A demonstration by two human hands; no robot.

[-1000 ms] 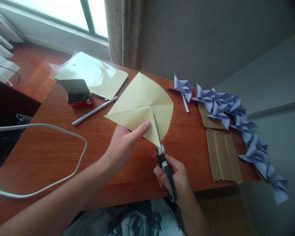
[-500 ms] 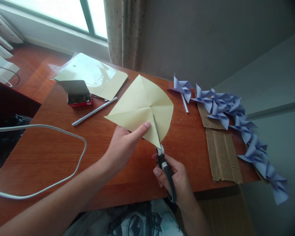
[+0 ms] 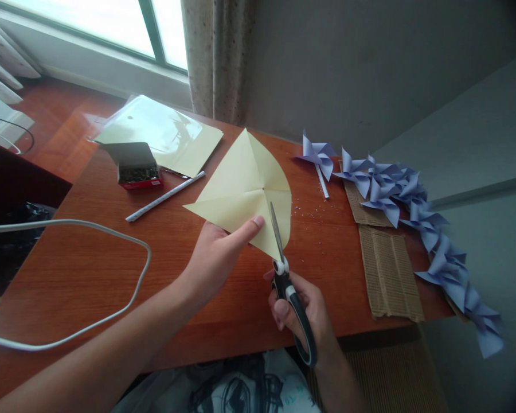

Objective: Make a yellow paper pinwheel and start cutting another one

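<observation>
My left hand (image 3: 223,246) pinches the lower edge of a pale yellow sheet of paper (image 3: 234,178), thumb on top and fingers hidden beneath. The sheet has creases meeting at a small mark near its middle, and its right side bends away. My right hand (image 3: 307,310) grips black-and-white scissors (image 3: 284,281) by the handles. One blade lies over the paper's lower right corner, its tip pointing toward the middle mark; the other blade is hidden under the sheet.
Purple paper pinwheels (image 3: 380,180) and cardboard pieces (image 3: 391,272) line the right side. At the left are a red box of small metal pieces (image 3: 140,175), a rolled paper stick (image 3: 165,196), yellow sheets in a plastic sleeve (image 3: 155,129) and a white cable (image 3: 148,258).
The right part of the yellow sheet has curled further inward. My right hand and the scissors have shifted slightly down and right, with the handles a little wider apart. My left hand keeps its grip.
</observation>
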